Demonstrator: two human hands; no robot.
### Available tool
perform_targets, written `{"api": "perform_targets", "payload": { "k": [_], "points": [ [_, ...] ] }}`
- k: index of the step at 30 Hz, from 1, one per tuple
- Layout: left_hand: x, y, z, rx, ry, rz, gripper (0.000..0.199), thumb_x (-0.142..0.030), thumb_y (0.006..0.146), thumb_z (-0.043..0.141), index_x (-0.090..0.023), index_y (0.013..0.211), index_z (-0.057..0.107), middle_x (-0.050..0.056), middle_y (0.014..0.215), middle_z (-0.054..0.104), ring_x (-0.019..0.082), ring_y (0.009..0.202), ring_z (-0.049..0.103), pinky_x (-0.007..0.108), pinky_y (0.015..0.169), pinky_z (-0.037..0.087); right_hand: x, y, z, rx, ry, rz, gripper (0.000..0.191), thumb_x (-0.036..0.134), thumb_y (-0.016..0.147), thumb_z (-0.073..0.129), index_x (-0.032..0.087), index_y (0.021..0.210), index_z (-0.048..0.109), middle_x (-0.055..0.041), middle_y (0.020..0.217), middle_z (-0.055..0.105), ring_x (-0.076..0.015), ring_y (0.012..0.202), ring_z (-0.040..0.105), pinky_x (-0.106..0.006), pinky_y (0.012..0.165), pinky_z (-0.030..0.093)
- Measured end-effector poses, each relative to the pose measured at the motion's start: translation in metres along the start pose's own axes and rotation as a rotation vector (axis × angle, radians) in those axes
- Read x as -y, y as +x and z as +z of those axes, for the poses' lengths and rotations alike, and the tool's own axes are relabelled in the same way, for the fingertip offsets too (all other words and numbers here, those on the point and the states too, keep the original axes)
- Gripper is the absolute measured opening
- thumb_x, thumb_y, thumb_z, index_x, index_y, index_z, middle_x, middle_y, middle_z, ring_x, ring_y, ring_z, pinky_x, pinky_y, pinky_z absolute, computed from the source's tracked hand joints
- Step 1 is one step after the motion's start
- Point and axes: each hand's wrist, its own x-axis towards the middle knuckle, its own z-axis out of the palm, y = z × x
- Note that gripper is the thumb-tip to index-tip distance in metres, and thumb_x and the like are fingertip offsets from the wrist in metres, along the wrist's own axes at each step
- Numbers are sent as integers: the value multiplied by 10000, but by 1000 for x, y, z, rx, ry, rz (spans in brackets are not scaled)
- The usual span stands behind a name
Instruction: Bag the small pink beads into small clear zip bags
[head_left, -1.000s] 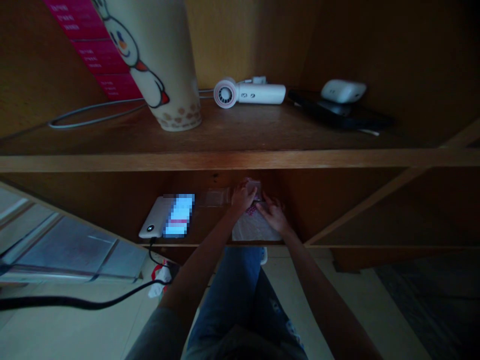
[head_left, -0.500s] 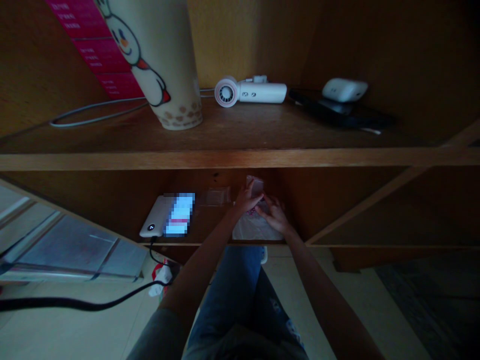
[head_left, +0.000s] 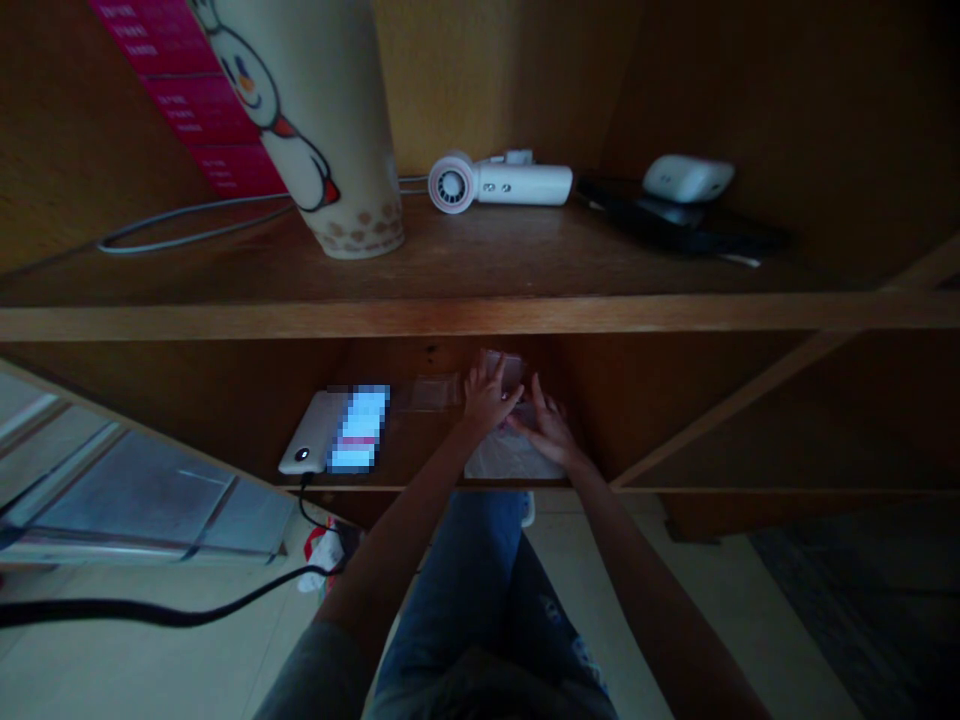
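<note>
In the lower compartment, my left hand [head_left: 487, 402] is open, its fingers spread over the left edge of a small clear plastic bag [head_left: 513, 372]. My right hand [head_left: 549, 428] is also open, with fingers apart, just right of that bag. Both thumbs point inward and come close together. Below them lies a whitish, translucent plastic bag [head_left: 506, 460] near the compartment's front edge. Small reddish bits show between my hands, too dim and covered to name. Another flat clear packet [head_left: 436, 392] rests to the left of my left hand.
A phone with a lit, blurred screen [head_left: 360, 430] leans by a white power bank [head_left: 311, 440] with a black cable. On the shelf above stand a bubble-tea cup [head_left: 330, 130], a white handheld fan [head_left: 517, 185] and a white earbud case [head_left: 688, 178] on something dark.
My left fingers have lifted and spread apart, moving slightly left. My right fingers have straightened and opened away from the left hand. The small clear bag has shifted slightly left.
</note>
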Motion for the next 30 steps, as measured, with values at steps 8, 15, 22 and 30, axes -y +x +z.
{"api": "perform_targets", "payload": {
  "k": [8, 15, 22, 30],
  "points": [
    [5, 9, 7, 180, -59, 92, 738, -466, 745, 551, -206, 1376, 270, 134, 1460, 207, 321, 1339, 172, 492, 1035, 234, 0, -1, -5, -3, 129, 7, 969, 592, 739, 510, 219, 1420, -69, -146, 1333, 433, -306, 1246, 353, -517, 984, 234],
    [0, 14, 14, 138, -48, 124, 676, -380, 786, 515, -101, 1358, 288, 173, 1434, 258, 292, 1364, 64, 464, 1066, 195, 0, -1, -5, -87, 308, 45, 821, 537, 797, 473, 258, 1420, 17, -101, 1316, 462, -242, 1242, 376, -485, 1011, 248],
    [4, 15, 9, 64, 0, -67, 722, -419, 742, 559, -140, 1359, 311, 190, 1460, 159, 366, 1322, 195, 528, 1045, 179, 2, 0, -7, -117, 370, 65, 698, 510, 798, 494, 246, 1383, 220, -86, 1213, 541, -220, 1151, 469, -435, 982, 321],
    [14, 12, -9, -20, 31, -77, 790, -656, 736, 427, -248, 1387, 244, 125, 1457, 217, 344, 1312, 225, 490, 1022, 236, 2, 0, -9, -153, 425, 60, 491, 508, 809, 478, 227, 1211, 484, -71, 1163, 569, -204, 1117, 486, -389, 980, 339]
  ]
}}
